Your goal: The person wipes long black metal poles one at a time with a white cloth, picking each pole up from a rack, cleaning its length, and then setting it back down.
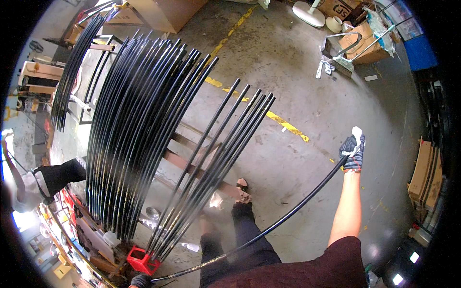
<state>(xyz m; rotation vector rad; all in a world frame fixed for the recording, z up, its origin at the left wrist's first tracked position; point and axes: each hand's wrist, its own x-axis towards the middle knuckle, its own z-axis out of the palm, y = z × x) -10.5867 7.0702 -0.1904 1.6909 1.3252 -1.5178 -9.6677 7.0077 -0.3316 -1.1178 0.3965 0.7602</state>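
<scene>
Black tube point(288, 215) is risking hitting the nearby red crate point(135, 251) if right fingers point(347, 146), wrapping one end, are slipping; left fingers' point(140, 281) grip I cannot tell

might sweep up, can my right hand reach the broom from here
Probably not: the right hand grips the black tube, and the broom is well ahead of it, across the floor.

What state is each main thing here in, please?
Black tube: held, stretching between both hands
Right hand: gloved, closed on the tube and a white cloth
Left hand: gloved, at the tube's other end, partly cut off
Racked tubes: lying side by side
Yellow floor tape: worn, broken in places
</scene>
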